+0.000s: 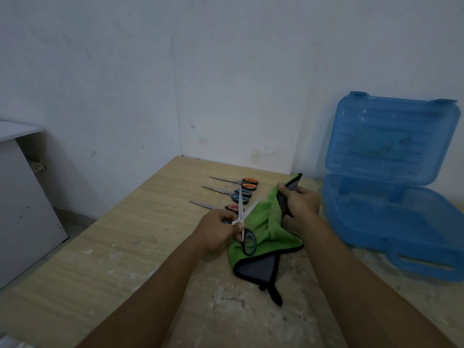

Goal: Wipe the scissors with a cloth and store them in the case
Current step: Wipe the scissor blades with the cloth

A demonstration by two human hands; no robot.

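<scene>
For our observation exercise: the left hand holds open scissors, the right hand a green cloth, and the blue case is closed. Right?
No: the head view shows the blue case open, lid raised. The left hand does hold open scissors, the right hand the green cloth.

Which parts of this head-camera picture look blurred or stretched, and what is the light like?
Head view: dim, bluish light, no glare; the blue case is smeared by motion, most at its lower tray; the forearms look stretched toward the bottom corners by the wide lens; the scissors in the left hand and the green cloth in the right hand look fairly sharp.
</scene>
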